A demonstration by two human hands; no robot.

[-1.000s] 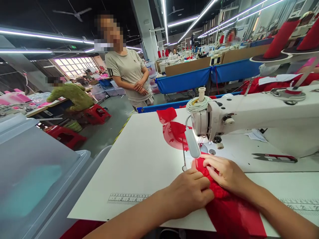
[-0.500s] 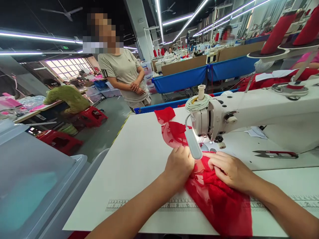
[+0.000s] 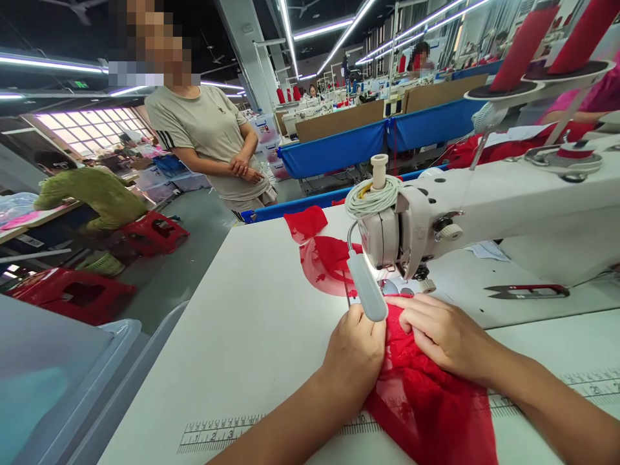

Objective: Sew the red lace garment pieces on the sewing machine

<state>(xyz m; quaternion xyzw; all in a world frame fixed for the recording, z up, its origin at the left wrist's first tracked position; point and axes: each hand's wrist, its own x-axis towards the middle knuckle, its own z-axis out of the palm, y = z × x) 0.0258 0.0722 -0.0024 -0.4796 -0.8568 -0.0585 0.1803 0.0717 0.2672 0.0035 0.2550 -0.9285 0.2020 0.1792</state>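
Observation:
A sheer red fabric (image 3: 436, 407) lies bunched on the white table in front of the sewing machine (image 3: 387, 236), its lower part draped over the table's near edge. My left hand (image 3: 358, 349) is closed on the fabric's left edge, just below the lamp head (image 3: 368, 284), which hides some of its fingertips. On the right side of the same fabric, my right hand (image 3: 445, 332) has its index finger stretched toward the needle area and its other fingers curled into the folds. The needle itself is hidden behind the lamp. More red fabric pieces (image 3: 307, 223) lie beyond, left of the machine.
Thread snips (image 3: 527, 292) lie on the machine bed at right. A printed ruler (image 3: 217, 434) runs along the table front. Plastic bins (image 3: 121, 361) stand at left. Across the table a person (image 3: 208, 142) stands with hands together. Red thread cones (image 3: 526, 48) rise at upper right.
My view has shifted right, so the table and machine sit further left. My left hand has come slightly nearer to me along the fabric edge; my right hand keeps nearly the same pose.

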